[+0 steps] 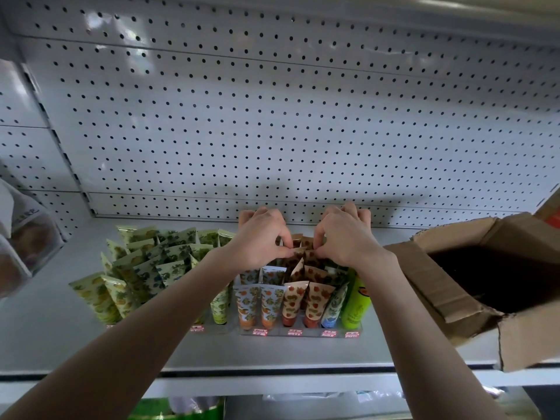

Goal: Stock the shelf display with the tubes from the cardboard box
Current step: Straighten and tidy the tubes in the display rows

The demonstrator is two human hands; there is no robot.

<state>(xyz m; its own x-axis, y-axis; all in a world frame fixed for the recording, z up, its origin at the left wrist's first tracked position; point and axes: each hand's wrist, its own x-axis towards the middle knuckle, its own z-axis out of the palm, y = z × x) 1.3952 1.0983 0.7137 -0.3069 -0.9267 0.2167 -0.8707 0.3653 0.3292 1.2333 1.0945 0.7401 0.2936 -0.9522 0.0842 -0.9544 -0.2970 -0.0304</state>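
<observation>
Rows of printed tubes stand cap-down in a clear display tray (306, 332) on the white shelf (51, 338). Green-patterned tubes (145, 268) fill the left. Orange tubes (260, 304), red strawberry tubes (303, 301), a blue tube (333, 307) and a lime green tube (357, 304) stand at the front right. Both hands are at the back of the red strawberry row. My left hand (262, 237) and my right hand (344, 237) pinch the crimped tops of the rear strawberry tubes (303, 253) between thumb and fingers. The open cardboard box (454, 286) stands at the right.
White pegboard (272, 116) backs the shelf. Packaged goods (24, 237) hang at the far left. The cardboard box's flaps stick out over the shelf's front edge. A lower shelf with green packaging (181, 410) shows beneath. Red price tags line the tray front.
</observation>
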